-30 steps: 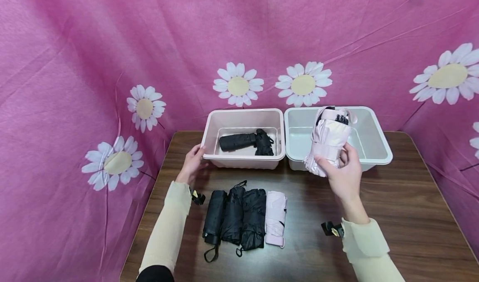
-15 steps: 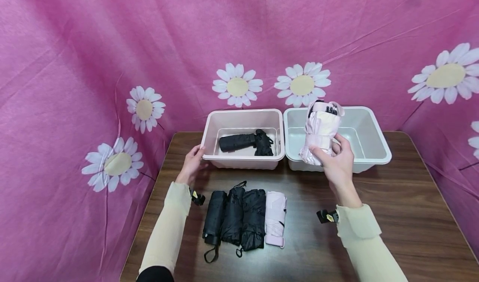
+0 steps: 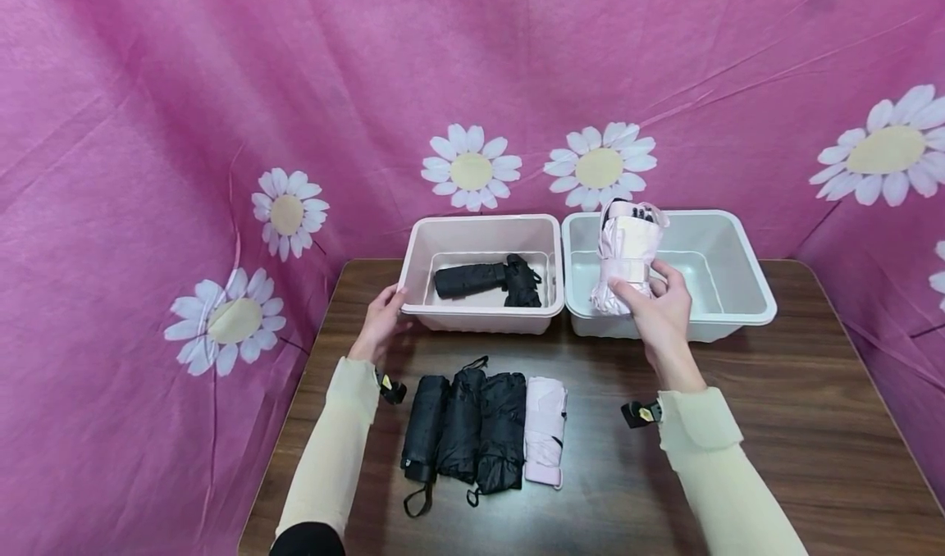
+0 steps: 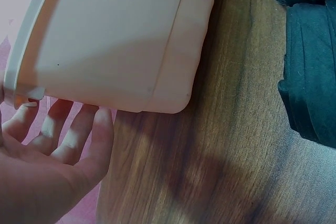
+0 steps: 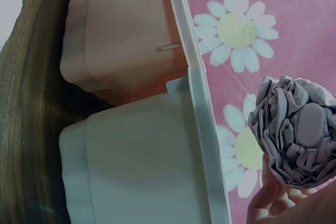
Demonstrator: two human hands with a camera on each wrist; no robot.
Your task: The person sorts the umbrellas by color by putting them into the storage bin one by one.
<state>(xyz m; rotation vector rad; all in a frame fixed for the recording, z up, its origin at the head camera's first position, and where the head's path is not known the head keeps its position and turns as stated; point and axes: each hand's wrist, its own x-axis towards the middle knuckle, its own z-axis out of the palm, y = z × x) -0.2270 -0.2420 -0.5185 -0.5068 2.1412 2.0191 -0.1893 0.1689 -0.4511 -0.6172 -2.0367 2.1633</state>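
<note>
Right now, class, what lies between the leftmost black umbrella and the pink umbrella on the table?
Two more black umbrellas, side by side, lie between the leftmost black umbrella and the pink umbrella, shown in the head view.

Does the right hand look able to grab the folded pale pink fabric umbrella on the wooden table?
Probably not as things stand: the right hand holds another folded pale pink fabric umbrella, though the tabletop umbrella lies uncovered.

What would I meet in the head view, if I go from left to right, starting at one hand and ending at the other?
Left hand → pink box → held umbrella → right hand.
</note>
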